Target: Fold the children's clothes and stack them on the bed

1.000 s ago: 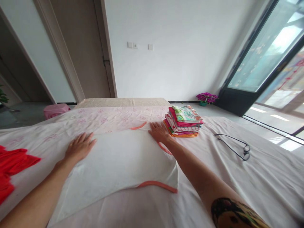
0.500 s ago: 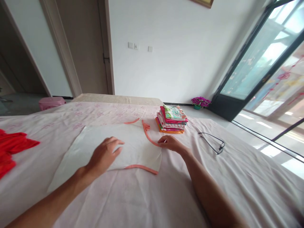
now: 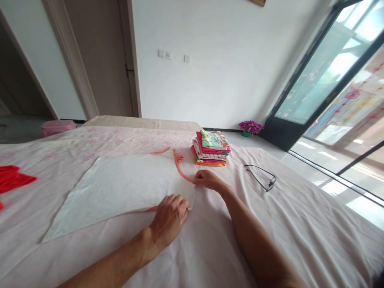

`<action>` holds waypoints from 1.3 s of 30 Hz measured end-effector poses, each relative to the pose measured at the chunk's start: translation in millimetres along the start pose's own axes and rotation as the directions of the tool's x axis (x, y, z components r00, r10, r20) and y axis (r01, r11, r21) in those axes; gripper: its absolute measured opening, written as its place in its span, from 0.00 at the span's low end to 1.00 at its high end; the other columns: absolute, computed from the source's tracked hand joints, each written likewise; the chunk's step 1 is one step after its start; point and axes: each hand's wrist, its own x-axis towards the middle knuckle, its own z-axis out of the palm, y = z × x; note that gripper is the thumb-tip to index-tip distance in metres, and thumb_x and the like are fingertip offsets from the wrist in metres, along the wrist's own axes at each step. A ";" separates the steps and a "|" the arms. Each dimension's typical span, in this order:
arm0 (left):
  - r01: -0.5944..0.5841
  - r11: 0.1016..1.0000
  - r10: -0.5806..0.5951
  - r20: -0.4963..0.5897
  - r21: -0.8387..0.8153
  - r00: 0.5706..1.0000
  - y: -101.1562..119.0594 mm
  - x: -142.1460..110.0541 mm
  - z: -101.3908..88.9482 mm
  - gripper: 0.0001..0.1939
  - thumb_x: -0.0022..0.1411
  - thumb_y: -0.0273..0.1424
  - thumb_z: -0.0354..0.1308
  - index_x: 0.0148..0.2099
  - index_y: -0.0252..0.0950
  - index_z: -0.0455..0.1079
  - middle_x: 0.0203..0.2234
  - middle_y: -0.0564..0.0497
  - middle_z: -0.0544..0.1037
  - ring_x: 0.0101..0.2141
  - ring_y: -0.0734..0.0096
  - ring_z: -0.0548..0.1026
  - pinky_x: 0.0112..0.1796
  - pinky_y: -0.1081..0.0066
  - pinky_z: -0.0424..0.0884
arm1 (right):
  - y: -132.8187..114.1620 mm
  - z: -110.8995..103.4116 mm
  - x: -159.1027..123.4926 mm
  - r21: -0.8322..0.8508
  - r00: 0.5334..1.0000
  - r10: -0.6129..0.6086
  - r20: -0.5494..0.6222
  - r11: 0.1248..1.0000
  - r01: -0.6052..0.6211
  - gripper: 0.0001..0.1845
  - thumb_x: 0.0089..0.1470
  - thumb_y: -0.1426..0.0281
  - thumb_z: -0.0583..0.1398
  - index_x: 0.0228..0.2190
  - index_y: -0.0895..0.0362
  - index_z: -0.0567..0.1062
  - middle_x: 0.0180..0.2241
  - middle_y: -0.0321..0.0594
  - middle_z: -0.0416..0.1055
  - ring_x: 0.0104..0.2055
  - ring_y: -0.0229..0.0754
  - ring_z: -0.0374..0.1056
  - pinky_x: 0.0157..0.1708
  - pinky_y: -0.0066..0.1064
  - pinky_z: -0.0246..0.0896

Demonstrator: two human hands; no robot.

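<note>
A white sleeveless top (image 3: 120,180) with coral-orange trim lies spread flat on the bedsheet, its neckline end toward the right. My left hand (image 3: 170,216) is closed on its near right corner, covering part of the trim there; the fingertips are partly hidden. At the right end of the neckline trim, my right hand (image 3: 210,181) pinches the edge of the top between thumb and forefinger. Beyond my right hand stands a neat stack of folded clothes (image 3: 211,148), with a patterned green and white piece uppermost.
Black-framed glasses (image 3: 264,178) lie on the sheet to the right. Bright red cloth (image 3: 15,178) is at the left edge. Past the bed are a pink stool (image 3: 58,128), a pot of purple flowers (image 3: 251,127) and a glass door (image 3: 315,84).
My left hand has moved right and nearer from over the middle of the top, closing on its near corner. My right hand keeps its pinch. The view has shifted slightly.
</note>
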 end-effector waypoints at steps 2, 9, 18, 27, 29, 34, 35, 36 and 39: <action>-0.022 1.000 0.022 0.001 0.018 1.000 0.8 -2.1 -1.9 0.06 0.64 0.25 0.54 0.32 0.39 0.67 0.30 0.48 0.73 0.34 0.61 0.70 0.35 0.60 0.63 | -2.0 0.1 -0.1 0.052 1.000 -0.018 -0.012 0.998 0.018 0.10 0.49 0.63 0.60 0.25 0.58 0.73 0.24 0.32 0.68 0.27 0.34 0.60 0.27 0.25 0.51; -0.067 0.997 0.067 -0.008 0.025 0.998 0.2 -6.3 -2.5 0.05 0.64 0.25 0.55 0.35 0.39 0.68 0.31 0.49 0.73 0.35 0.63 0.69 0.36 0.61 0.63 | -9.4 -1.9 -1.1 0.026 0.998 0.000 0.059 1.000 -0.001 0.15 0.52 0.59 0.59 0.26 0.58 0.73 0.25 0.33 0.68 0.29 0.36 0.61 0.27 0.26 0.52; -0.067 0.995 0.069 0.024 -0.077 0.997 -0.4 -6.9 -2.5 0.06 0.62 0.22 0.56 0.37 0.39 0.69 0.34 0.51 0.75 0.37 0.65 0.70 0.38 0.63 0.65 | -10.4 -1.8 -1.5 0.177 0.999 -0.002 0.039 0.984 -0.005 0.14 0.52 0.61 0.58 0.24 0.59 0.72 0.23 0.33 0.66 0.27 0.35 0.59 0.28 0.25 0.52; -0.064 0.992 0.068 0.034 -0.111 0.997 -1.5 -8.7 -0.6 0.07 0.63 0.21 0.54 0.37 0.38 0.69 0.34 0.53 0.74 0.37 0.66 0.70 0.40 0.64 0.65 | -16.2 -2.3 -5.1 -0.135 0.997 0.051 0.059 0.990 -0.043 0.11 0.45 0.60 0.66 0.30 0.54 0.77 0.29 0.32 0.74 0.30 0.37 0.65 0.29 0.27 0.53; -0.065 0.992 0.069 0.036 -0.106 0.997 -1.5 -8.3 -0.8 0.06 0.63 0.22 0.54 0.37 0.38 0.69 0.34 0.52 0.74 0.37 0.65 0.70 0.40 0.64 0.65 | -17.1 2.4 -3.8 -0.144 0.999 0.034 0.032 0.989 -0.029 0.08 0.44 0.64 0.66 0.29 0.54 0.77 0.28 0.32 0.74 0.30 0.37 0.66 0.29 0.26 0.54; -0.067 0.992 0.071 0.035 -0.102 0.997 -1.3 -8.3 -1.3 0.06 0.63 0.22 0.54 0.37 0.38 0.69 0.34 0.53 0.74 0.37 0.66 0.70 0.39 0.64 0.65 | -14.9 5.6 -0.1 -0.029 0.992 -0.064 -0.111 0.998 0.061 0.05 0.44 0.69 0.66 0.27 0.56 0.76 0.29 0.35 0.74 0.31 0.37 0.66 0.31 0.27 0.56; -0.067 0.992 0.071 0.032 -0.106 0.997 -1.3 -8.4 -1.1 0.06 0.64 0.22 0.54 0.37 0.38 0.69 0.34 0.53 0.74 0.37 0.66 0.70 0.39 0.64 0.65 | -14.4 5.3 0.5 0.003 0.988 -0.079 -0.135 0.997 0.080 0.05 0.43 0.69 0.66 0.27 0.56 0.76 0.29 0.35 0.74 0.30 0.37 0.65 0.30 0.26 0.55; -0.068 0.992 0.072 0.028 -0.110 0.997 -1.5 -8.5 -0.8 0.06 0.64 0.22 0.54 0.37 0.39 0.68 0.34 0.53 0.74 0.37 0.66 0.70 0.39 0.65 0.65 | -13.9 5.1 1.1 0.045 0.985 -0.089 -0.150 0.994 0.096 0.05 0.43 0.69 0.66 0.26 0.57 0.76 0.27 0.35 0.73 0.28 0.36 0.64 0.29 0.26 0.55; -0.073 0.990 0.076 0.017 -0.120 0.997 -2.2 -8.7 0.2 0.07 0.63 0.21 0.54 0.37 0.39 0.68 0.34 0.53 0.74 0.37 0.66 0.70 0.39 0.65 0.65 | -12.0 5.7 2.6 0.253 0.980 -0.103 -0.172 0.957 0.145 0.08 0.43 0.67 0.66 0.28 0.58 0.76 0.26 0.35 0.71 0.26 0.34 0.61 0.26 0.26 0.53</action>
